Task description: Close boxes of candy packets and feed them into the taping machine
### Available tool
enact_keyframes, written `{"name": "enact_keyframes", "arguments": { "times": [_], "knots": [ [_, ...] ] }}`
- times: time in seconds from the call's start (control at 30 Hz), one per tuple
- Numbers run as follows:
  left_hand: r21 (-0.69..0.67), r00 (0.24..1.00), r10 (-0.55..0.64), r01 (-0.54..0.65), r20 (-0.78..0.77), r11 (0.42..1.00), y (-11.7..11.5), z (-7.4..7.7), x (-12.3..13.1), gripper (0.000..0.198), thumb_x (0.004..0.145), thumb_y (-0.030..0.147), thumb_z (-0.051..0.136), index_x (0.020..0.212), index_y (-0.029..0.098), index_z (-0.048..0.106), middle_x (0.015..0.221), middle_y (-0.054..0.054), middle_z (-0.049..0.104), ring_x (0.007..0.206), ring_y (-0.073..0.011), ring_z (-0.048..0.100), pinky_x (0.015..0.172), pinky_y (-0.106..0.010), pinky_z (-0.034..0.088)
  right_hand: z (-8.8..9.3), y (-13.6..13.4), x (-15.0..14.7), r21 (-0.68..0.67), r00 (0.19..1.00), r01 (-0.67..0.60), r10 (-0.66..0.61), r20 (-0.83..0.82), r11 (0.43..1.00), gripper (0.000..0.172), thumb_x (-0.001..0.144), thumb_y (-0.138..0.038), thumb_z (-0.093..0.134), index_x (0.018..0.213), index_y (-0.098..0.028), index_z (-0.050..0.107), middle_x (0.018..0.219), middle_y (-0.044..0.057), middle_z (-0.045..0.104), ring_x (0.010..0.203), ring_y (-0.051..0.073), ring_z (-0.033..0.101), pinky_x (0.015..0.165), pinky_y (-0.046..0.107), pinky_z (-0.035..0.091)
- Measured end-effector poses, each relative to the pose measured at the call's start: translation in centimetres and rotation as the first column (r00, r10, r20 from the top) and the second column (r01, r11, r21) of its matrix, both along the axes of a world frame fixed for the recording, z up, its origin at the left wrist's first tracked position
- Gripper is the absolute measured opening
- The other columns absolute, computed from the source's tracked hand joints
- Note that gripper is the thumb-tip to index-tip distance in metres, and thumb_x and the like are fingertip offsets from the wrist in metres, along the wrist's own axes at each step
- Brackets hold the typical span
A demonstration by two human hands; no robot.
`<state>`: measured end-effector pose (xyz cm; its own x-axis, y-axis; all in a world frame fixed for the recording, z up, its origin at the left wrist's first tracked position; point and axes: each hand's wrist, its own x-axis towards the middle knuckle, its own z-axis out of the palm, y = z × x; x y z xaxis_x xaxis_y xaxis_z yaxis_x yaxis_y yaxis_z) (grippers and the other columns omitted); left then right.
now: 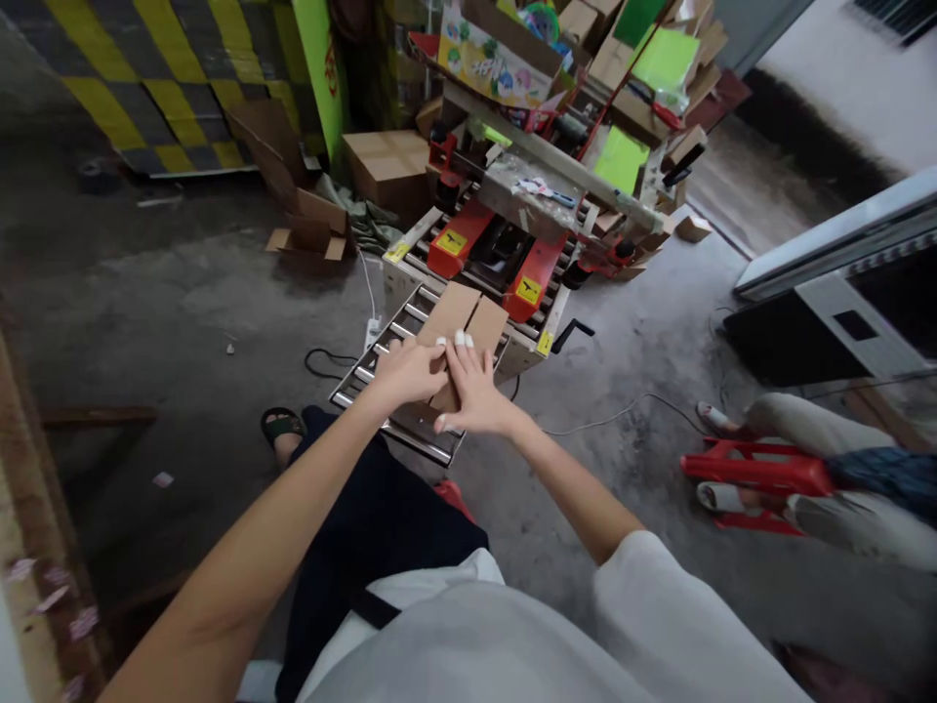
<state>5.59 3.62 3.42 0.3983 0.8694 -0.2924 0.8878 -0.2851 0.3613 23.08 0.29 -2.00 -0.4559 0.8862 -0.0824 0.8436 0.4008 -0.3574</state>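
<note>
A small brown cardboard box [452, 310] lies on the silver roller conveyor [420, 444], with a dark gap between its top flaps. My left hand [411, 373] rests on the box's left part with its fingers bent around it; some fingertips are hidden. On the right part, my right hand [475, 392] presses with fingers stretched out and thumb spread towards me. White coverings show on several of its fingertips. Just beyond the box stands a sealing machine with red side guides [527, 278] and a black middle part.
Above the machine sits a printed carton [498, 59] among piled cardboard. An opened carton [311, 229] and a closed one [387, 161] stand at the left. A black crank [575, 335] juts out right. Another person's legs [841, 508] are beside a red stool [761, 474]. Cables cross the floor.
</note>
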Motion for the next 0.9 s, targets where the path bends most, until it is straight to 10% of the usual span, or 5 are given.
{"name": "enact_keyframes", "arguments": {
  "times": [0.2, 0.4, 0.53, 0.67, 0.9],
  "knots": [
    [0.066, 0.964, 0.103, -0.122, 0.246, 0.99, 1.3, -3.9, -1.7, 0.045, 0.089, 0.038, 0.056, 0.132, 0.028, 0.068, 0.136, -0.011, 0.061, 0.125, -0.036, 0.056, 0.103, -0.051, 0.05, -0.6, 0.1, -1.1, 0.079, 0.998, 0.023, -0.027, 0.055, 0.997, 0.123, 0.078, -0.07, 0.07, 0.163, -0.005, 0.009, 0.167, 0.03, 0.009, 0.157, 0.044, 0.007, 0.121, 0.071, 0.002],
    [-0.077, 0.626, 0.305, -0.365, 0.718, 0.928, -1.5, -10.0, -2.0, 0.05, 0.088, 0.036, 0.054, 0.133, 0.016, 0.066, 0.144, -0.018, 0.055, 0.129, -0.0287, 0.058, 0.089, -0.039, 0.061, 0.7, 11.9, 4.3, 0.054, 0.983, 0.131, -0.137, 0.125, 0.99, 0.101, 0.085, -0.041, 0.075, 0.161, -0.004, 0.02, 0.165, 0.031, 0.014, 0.156, 0.042, 0.013, 0.124, 0.064, 0.007],
    [-0.114, 0.581, 0.349, -0.401, 0.735, 0.909, -5.0, -11.6, -5.4, 0.048, 0.085, 0.046, 0.054, 0.117, 0.015, 0.071, 0.129, -0.016, 0.067, 0.116, -0.028, 0.066, 0.089, -0.042, 0.061, 2.6, 16.8, 5.1, 0.141, 0.943, 0.307, -0.321, 0.091, 0.941, 0.081, 0.093, -0.024, 0.065, 0.157, 0.004, 0.024, 0.162, 0.037, 0.015, 0.155, 0.042, 0.016, 0.124, 0.057, 0.012],
    [0.059, 0.679, 0.343, -0.495, 0.649, 0.867, -8.7, -13.1, -10.4, 0.042, 0.086, 0.046, 0.051, 0.11, 0.018, 0.073, 0.119, -0.013, 0.073, 0.115, -0.0303, 0.067, 0.104, -0.049, 0.054, 0.0, 12.1, 0.3, 0.267, 0.935, 0.336, -0.355, 0.024, 0.903, 0.081, 0.092, -0.02, 0.062, 0.159, 0.001, 0.021, 0.165, 0.032, 0.013, 0.156, 0.04, 0.014, 0.127, 0.057, 0.012],
    [0.298, 0.784, 0.321, -0.527, 0.531, 0.796, -13.9, -17.8, -13.8, 0.033, 0.092, 0.041, 0.046, 0.1, 0.025, 0.074, 0.115, -0.01, 0.075, 0.114, -0.0327, 0.068, 0.104, -0.053, 0.054, -14.4, -4.6, -8.2, -0.078, 0.98, 0.17, -0.177, -0.091, 0.982, 0.085, 0.089, -0.045, 0.065, 0.162, -0.028, 0.024, 0.168, 0.015, 0.023, 0.155, 0.038, 0.022, 0.123, 0.064, 0.026]
  ]
}}
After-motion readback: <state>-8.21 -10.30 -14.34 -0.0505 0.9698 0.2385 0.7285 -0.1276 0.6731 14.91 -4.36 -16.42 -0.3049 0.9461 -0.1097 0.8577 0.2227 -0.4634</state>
